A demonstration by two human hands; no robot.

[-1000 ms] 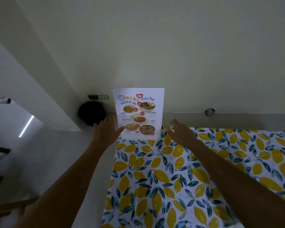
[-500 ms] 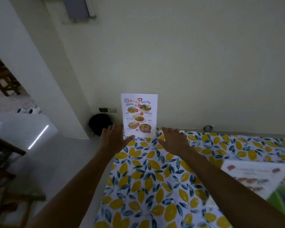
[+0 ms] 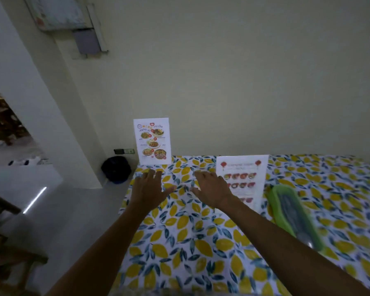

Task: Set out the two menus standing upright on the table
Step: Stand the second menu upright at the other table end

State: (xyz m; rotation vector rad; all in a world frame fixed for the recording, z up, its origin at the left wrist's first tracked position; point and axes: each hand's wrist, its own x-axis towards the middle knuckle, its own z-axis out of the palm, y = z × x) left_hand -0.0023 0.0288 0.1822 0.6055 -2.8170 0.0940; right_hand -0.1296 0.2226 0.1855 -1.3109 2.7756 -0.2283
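Observation:
A white menu with food photos [image 3: 152,141] stands upright at the table's far left corner, against the wall. A second white menu with red lanterns [image 3: 241,180] lies flat on the lemon-print tablecloth [image 3: 186,238], to the right. My left hand [image 3: 148,189] hovers open just in front of the standing menu, apart from it. My right hand [image 3: 212,189] is open too, fingers spread, with its outer edge over the left side of the flat menu. Neither hand holds anything.
A green tray with cutlery [image 3: 293,212] lies right of the flat menu. A dark round bin [image 3: 116,169] sits on the floor by the table's left corner. Wooden chairs [image 3: 6,259] stand at the left. The wall runs along the table's far edge.
Both hands have drawn back from the standing menu, which stays upright on its own. The view has pulled back and right, bringing the flat menu and green tray into sight.

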